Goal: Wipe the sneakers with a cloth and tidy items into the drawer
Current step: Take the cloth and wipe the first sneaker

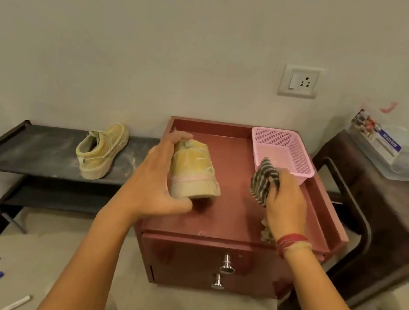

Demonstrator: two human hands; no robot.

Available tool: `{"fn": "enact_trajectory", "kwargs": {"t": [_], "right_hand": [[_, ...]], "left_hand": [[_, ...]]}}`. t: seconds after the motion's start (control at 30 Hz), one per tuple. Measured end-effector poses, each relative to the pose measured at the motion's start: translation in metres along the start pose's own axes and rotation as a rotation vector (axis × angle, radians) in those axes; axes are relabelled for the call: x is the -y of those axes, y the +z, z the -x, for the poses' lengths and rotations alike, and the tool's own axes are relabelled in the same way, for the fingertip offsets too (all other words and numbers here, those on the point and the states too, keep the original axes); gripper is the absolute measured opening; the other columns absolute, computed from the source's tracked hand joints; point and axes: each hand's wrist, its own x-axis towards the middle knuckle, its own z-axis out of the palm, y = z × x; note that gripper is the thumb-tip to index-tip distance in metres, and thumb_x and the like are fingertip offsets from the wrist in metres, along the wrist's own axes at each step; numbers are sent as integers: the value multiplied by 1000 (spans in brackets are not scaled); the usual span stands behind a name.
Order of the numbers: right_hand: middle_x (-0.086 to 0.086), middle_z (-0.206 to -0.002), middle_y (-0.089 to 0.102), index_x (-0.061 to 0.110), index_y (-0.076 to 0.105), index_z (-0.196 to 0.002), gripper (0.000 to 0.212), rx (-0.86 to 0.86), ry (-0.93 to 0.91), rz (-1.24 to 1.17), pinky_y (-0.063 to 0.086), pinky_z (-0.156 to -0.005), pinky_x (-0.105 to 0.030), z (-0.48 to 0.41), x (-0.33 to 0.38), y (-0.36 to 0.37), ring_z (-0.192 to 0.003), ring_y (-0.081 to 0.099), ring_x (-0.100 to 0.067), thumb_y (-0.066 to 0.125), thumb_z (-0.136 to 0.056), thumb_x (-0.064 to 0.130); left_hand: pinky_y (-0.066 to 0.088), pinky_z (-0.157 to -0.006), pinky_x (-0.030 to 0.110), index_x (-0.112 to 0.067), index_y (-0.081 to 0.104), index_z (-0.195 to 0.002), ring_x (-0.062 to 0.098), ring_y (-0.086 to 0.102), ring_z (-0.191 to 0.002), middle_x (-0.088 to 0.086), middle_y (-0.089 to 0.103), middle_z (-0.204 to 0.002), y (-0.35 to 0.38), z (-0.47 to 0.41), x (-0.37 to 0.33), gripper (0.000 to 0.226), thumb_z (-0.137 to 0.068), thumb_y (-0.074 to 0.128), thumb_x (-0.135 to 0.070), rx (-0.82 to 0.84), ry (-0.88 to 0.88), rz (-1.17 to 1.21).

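While wrapping left hand [158,174] round one sneaker [195,172], thumb under the sole and fingers spread over its upper, holds it over the cabinet [231,212] top; cannot tell whether touching. Clutches striped cloth [262,182] in right hand [287,204], fingers curled, just before the basket [288,152]. Hides cloth's lower end behind the wrist. Leaves bare top between sneaker and cloth, raised rim [332,218] along right. Other sneaker [101,150] on rack [37,152], well apart.
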Motion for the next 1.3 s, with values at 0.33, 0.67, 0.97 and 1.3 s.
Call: {"fn": "enact_trajectory", "kwargs": {"t": [0.33,0.67,0.97,1.3], "right_hand": [[4,-95,60,20,48,-110,34,-128,-478,-285,49,-70,-29,8,99,-18,-82,57,-12,55,-84,-2],[7,-99,67,20,64,-106,27,137,-324,-705,48,-84,-25,26,127,18,-96,62,-8,56,-86,5],[4,-130,58,17,63,-119,43,359,-719,-519,30,-113,-37,34,114,8,-134,42,-15,56,-83,-5],[1,-135,54,19,59,-124,40,503,-727,-516,28,-115,-39,37,104,-2,-139,34,-16,47,-87,10]], "left_hand": [[43,-97,23,-19,44,-126,11,46,-121,-9,43,-128,-16,27,17,79,-57,78,-39,-101,157,-50],[25,-111,14,-17,31,-149,5,32,-138,-2,37,-148,-13,34,39,106,-63,78,-57,-138,118,-134],[32,-111,50,-14,40,-144,12,42,-134,-2,48,-142,-15,32,32,101,-60,71,-61,-149,176,-262],[40,-106,29,-10,44,-141,10,47,-126,2,52,-134,-6,28,22,102,-58,78,-56,-169,189,-146]]}}
